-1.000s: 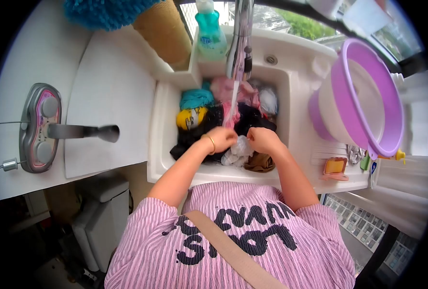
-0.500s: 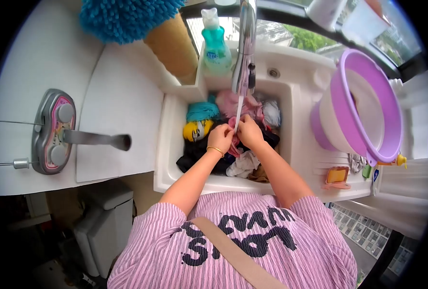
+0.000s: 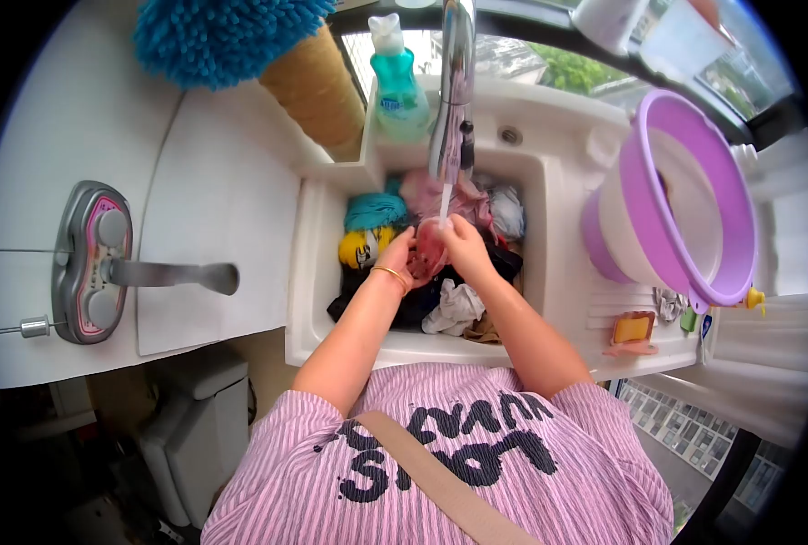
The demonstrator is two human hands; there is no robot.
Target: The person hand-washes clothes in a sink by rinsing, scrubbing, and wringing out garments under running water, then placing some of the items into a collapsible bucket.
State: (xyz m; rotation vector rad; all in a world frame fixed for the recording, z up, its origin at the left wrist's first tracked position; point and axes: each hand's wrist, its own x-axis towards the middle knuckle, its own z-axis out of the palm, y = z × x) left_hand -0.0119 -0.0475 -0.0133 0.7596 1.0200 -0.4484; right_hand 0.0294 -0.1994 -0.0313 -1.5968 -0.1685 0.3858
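Note:
Water runs from the chrome faucet (image 3: 454, 100) onto a small pink cloth (image 3: 428, 251) over the white sink (image 3: 535, 204). My left hand (image 3: 397, 263), with a gold bangle at its wrist, holds the cloth's left side, fingers curled at it. My right hand (image 3: 465, 245) pinches its upper right edge beside the stream. Around and below them lie wet clothes: a teal piece (image 3: 374, 211), a yellow piece (image 3: 360, 247), a larger pink garment (image 3: 465, 202), black fabric (image 3: 399, 313), a white cloth (image 3: 456, 307) and a brown one (image 3: 483, 330).
A green soap bottle (image 3: 399, 95) stands behind the sink. At the right are a purple-rimmed bucket (image 3: 647, 173) and a soap dish with yellow soap (image 3: 633, 329). On the left, a grey device (image 3: 92, 263) and a blue fluffy duster (image 3: 231, 36) are visible.
Both hands moved up from the white cloth to the faucet stream. The pink cloth, bunched between my fingers half a second ago, is now spread out under the water.

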